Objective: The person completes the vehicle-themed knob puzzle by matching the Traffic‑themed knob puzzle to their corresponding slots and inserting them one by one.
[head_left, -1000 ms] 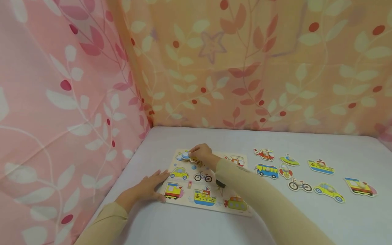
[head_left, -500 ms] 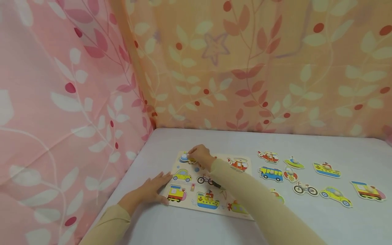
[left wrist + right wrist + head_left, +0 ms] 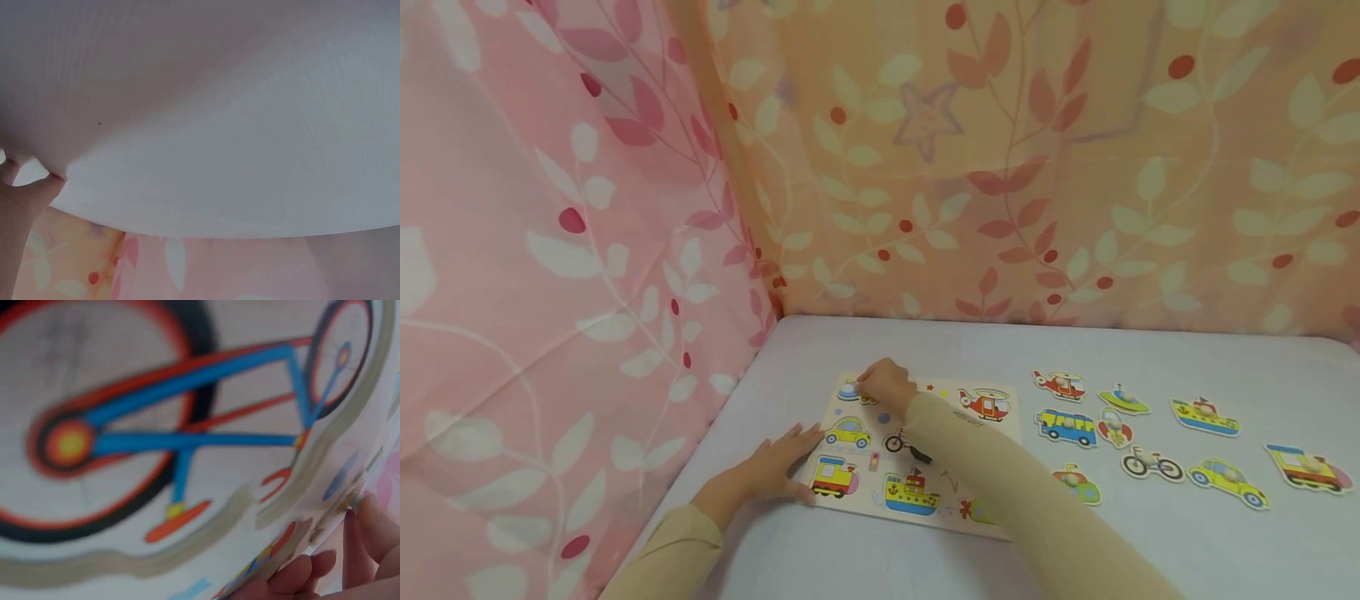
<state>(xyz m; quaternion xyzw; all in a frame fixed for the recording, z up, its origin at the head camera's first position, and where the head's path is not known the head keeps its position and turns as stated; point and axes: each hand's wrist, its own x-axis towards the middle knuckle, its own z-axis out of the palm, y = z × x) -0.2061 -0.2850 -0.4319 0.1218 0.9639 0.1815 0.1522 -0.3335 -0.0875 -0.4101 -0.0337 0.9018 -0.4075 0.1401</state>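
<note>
My right hand is over the top left of a wooden puzzle board, pinching a small yellowish puzzle piece by its knob. Up close in the right wrist view, that thin piece shows nearly edge-on under thumb and fingertip, so its picture is hidden. My left hand lies at the board's left edge with fingers and thumb spread. Printed on the board are a car, a train, a ship, a helicopter and a bicycle partly behind my right sleeve.
Right of the board lie several loose knobbed pieces: helicopter, flying saucer, bus, rocket, bicycle, car, submarine, ship and train. Floral curtains border the white table.
My right hand has shifted slightly with the piece at the board's top-left corner. The loose submarine has come out from behind the right sleeve. My left hand stays at the board's edge.
</note>
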